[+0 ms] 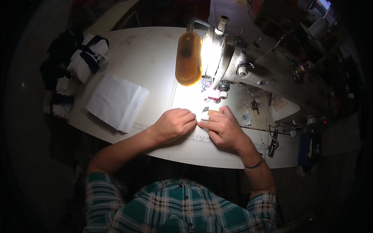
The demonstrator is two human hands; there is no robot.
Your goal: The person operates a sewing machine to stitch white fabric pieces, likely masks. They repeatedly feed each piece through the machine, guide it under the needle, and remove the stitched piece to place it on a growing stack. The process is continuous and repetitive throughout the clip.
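Observation:
My left hand (177, 123) rests on the white sewing table (137, 58) with its fingertips pinched together on the near edge of a white piece, probably fabric, which is washed out by the lamp light. Close to its right, my right hand (220, 126) has its index finger pointing at the same spot, with its other fingers bent on the table. Both hands lie just in front of the sewing machine (242, 62) and its pink part (213, 93) near the needle area. A small tan piece (212, 112) shows under the right fingers.
A stack of white fabric pieces (115, 100) lies left of my hands, with dark and white bundles (84, 59) beyond. An amber lamp cover (188, 58) hangs over the table. Thread snips (273, 143) and small metal parts (246, 118) lie to the right. A printed ruler scale (199, 139) runs along the front.

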